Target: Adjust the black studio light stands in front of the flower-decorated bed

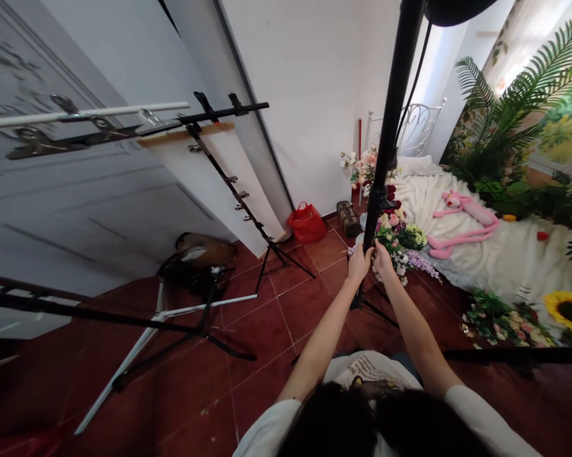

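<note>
A tall black light stand (389, 120) rises in front of me, with a dark lamp head (457, 9) cut off at the top edge. My left hand (360, 264) is closed around the lower part of its pole. Just beside it, my right hand (381, 260) is closed at the same pole, its fingertips meeting the left ones. What the right fingers pinch there is too small to make out. A thin cable (416, 79) hangs along the pole. Below my hands the stand's dark legs (378, 312) spread over the floor, partly hidden by my forearms.
On the left, a black backdrop stand (228, 184) with clips holds a white board (204, 184). Stand legs (138, 355) cross the red tiles (266, 330). A red bag (307, 223) is by the wall. Flowers (395, 228) border a white-draped bed (514, 254) with a pink plush toy (471, 212).
</note>
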`<state>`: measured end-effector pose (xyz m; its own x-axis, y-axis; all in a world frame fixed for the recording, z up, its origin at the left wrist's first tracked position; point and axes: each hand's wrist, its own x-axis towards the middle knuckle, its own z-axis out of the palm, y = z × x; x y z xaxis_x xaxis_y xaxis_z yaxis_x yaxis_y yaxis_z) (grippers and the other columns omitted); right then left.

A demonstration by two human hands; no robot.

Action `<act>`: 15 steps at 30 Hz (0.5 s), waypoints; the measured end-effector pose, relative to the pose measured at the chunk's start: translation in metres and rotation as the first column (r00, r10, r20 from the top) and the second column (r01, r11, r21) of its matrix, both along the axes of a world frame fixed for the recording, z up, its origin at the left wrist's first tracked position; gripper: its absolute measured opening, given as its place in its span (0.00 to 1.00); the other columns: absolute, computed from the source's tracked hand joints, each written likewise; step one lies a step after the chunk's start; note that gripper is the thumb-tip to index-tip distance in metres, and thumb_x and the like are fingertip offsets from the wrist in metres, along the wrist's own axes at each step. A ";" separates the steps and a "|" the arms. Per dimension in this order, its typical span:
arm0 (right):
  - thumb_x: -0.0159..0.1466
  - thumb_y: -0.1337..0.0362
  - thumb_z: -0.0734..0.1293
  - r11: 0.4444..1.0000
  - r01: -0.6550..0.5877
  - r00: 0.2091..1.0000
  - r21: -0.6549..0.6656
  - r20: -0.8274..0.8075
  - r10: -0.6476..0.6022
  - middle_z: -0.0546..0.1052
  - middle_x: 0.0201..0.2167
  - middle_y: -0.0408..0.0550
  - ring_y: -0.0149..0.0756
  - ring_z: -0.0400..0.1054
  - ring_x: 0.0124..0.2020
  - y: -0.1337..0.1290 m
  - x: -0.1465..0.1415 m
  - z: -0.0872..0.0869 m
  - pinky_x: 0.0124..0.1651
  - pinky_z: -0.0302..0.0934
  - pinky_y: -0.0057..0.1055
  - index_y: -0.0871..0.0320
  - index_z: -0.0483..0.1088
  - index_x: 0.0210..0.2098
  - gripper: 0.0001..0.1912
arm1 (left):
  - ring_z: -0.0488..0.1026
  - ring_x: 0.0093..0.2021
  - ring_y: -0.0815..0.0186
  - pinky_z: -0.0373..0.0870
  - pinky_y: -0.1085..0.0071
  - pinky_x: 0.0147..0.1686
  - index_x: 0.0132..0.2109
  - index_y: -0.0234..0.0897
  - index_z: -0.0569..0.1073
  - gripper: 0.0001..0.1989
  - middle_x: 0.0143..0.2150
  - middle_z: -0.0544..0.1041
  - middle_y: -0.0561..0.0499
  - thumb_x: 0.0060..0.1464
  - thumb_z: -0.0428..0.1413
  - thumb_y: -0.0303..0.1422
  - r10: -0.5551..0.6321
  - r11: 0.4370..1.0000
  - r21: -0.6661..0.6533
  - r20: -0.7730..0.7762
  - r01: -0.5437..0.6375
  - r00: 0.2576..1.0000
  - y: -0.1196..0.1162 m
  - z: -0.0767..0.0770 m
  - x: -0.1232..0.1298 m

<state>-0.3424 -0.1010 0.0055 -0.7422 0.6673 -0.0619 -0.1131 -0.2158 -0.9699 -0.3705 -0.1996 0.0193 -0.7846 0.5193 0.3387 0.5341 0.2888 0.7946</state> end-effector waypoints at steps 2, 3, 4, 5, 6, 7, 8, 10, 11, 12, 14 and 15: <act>0.51 0.43 0.69 0.984 0.138 0.990 -0.112 0.019 -0.137 0.74 0.24 0.42 0.32 0.71 0.29 -0.002 0.002 0.005 0.32 0.66 0.27 0.56 0.66 0.29 0.22 | 0.74 0.49 0.57 0.70 0.62 0.47 0.52 0.36 0.66 0.22 0.47 0.75 0.40 0.63 0.41 0.48 0.021 0.999 0.032 0.027 -0.022 0.999 -0.001 0.004 0.005; 0.52 0.47 0.71 0.968 0.187 0.982 -0.168 0.025 -0.186 0.75 0.24 0.42 0.31 0.71 0.29 -0.004 0.004 0.008 0.32 0.65 0.26 0.56 0.67 0.29 0.20 | 0.73 0.51 0.57 0.69 0.62 0.48 0.53 0.37 0.66 0.22 0.49 0.74 0.40 0.63 0.41 0.48 0.028 0.998 0.052 0.038 -0.030 0.999 -0.002 0.004 0.008; 0.53 0.51 0.72 0.956 0.203 0.979 -0.212 0.023 -0.203 0.76 0.25 0.42 0.30 0.72 0.29 -0.006 0.007 0.010 0.33 0.66 0.25 0.56 0.68 0.30 0.16 | 0.72 0.53 0.58 0.68 0.62 0.50 0.54 0.37 0.66 0.22 0.51 0.74 0.40 0.64 0.41 0.47 0.034 0.997 0.074 0.047 -0.037 0.998 -0.003 0.004 0.011; 0.55 0.55 0.72 0.945 0.196 0.980 -0.261 0.014 -0.199 0.77 0.27 0.43 0.30 0.73 0.30 -0.007 0.012 0.011 0.34 0.66 0.24 0.57 0.68 0.32 0.13 | 0.70 0.55 0.58 0.67 0.62 0.53 0.55 0.37 0.65 0.22 0.53 0.72 0.40 0.64 0.41 0.47 0.044 0.994 0.099 0.055 -0.049 0.998 -0.004 0.001 0.016; 0.58 0.57 0.70 0.932 0.171 0.983 -0.318 -0.003 -0.181 0.78 0.29 0.44 0.30 0.74 0.32 -0.008 0.018 0.012 0.36 0.67 0.24 0.57 0.69 0.34 0.11 | 0.68 0.57 0.58 0.65 0.62 0.55 0.57 0.37 0.64 0.22 0.55 0.71 0.39 0.64 0.41 0.46 0.070 0.989 0.126 0.068 -0.078 0.995 -0.004 -0.003 0.021; 0.60 0.59 0.68 0.915 0.139 0.987 -0.378 -0.025 -0.160 0.79 0.31 0.45 0.30 0.75 0.34 -0.008 0.026 0.011 0.38 0.68 0.25 0.57 0.69 0.35 0.08 | 0.66 0.59 0.58 0.63 0.61 0.57 0.58 0.37 0.62 0.23 0.57 0.69 0.38 0.64 0.42 0.45 0.116 0.980 0.152 0.093 -0.129 0.989 -0.004 -0.010 0.028; 0.63 0.59 0.66 0.894 0.114 0.988 -0.433 -0.047 -0.149 0.80 0.34 0.47 0.31 0.75 0.36 -0.007 0.035 0.009 0.41 0.69 0.26 0.57 0.69 0.37 0.07 | 0.65 0.60 0.58 0.62 0.61 0.59 0.59 0.36 0.60 0.23 0.58 0.67 0.36 0.64 0.43 0.44 0.178 0.965 0.170 0.135 -0.200 0.975 -0.003 -0.019 0.036; 0.67 0.60 0.62 0.848 0.115 0.981 -0.517 -0.073 -0.178 0.80 0.38 0.48 0.31 0.76 0.39 -0.001 0.061 0.000 0.44 0.69 0.28 0.56 0.69 0.39 0.08 | 0.64 0.61 0.57 0.60 0.61 0.59 0.59 0.31 0.58 0.23 0.59 0.63 0.30 0.64 0.43 0.41 0.337 0.912 0.137 0.284 -0.386 0.898 0.000 -0.042 0.057; 0.68 0.60 0.61 0.822 0.142 0.973 -0.551 -0.077 -0.220 0.80 0.38 0.48 0.32 0.76 0.40 0.003 0.077 -0.006 0.45 0.70 0.30 0.56 0.69 0.39 0.08 | 0.64 0.60 0.55 0.61 0.60 0.59 0.58 0.29 0.57 0.22 0.59 0.62 0.27 0.63 0.43 0.40 0.383 0.897 0.070 0.370 -0.436 0.847 0.003 -0.054 0.068; 0.68 0.60 0.60 0.791 0.179 0.958 -0.585 -0.078 -0.275 0.80 0.38 0.48 0.32 0.76 0.40 0.008 0.095 -0.013 0.46 0.70 0.31 0.56 0.69 0.39 0.08 | 0.64 0.60 0.55 0.60 0.59 0.59 0.58 0.29 0.57 0.21 0.60 0.60 0.25 0.63 0.44 0.38 0.367 0.912 0.002 0.440 -0.410 0.820 0.007 -0.065 0.081; 0.69 0.61 0.59 0.714 0.253 0.913 -0.653 -0.082 -0.399 0.80 0.37 0.48 0.32 0.77 0.39 0.019 0.137 -0.028 0.45 0.70 0.32 0.55 0.68 0.38 0.09 | 0.65 0.59 0.54 0.59 0.57 0.59 0.55 0.30 0.59 0.18 0.59 0.61 0.26 0.62 0.44 0.35 0.241 0.968 -0.071 0.521 -0.240 0.819 0.018 -0.084 0.106; 0.69 0.61 0.58 0.671 0.286 0.881 -0.684 -0.088 -0.466 0.80 0.36 0.48 0.32 0.77 0.38 0.023 0.159 -0.035 0.45 0.71 0.32 0.56 0.68 0.37 0.09 | 0.66 0.58 0.54 0.60 0.56 0.58 0.53 0.32 0.61 0.15 0.57 0.65 0.28 0.62 0.44 0.34 0.141 0.990 -0.078 0.549 -0.118 0.824 0.026 -0.091 0.118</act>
<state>-0.1829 -0.0777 -0.0297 -0.4859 0.7573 -0.4364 -0.5275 -0.6522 -0.5444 -0.2522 -0.1735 -0.0718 -0.8955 0.4029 -0.1891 -0.0344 0.3609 0.9320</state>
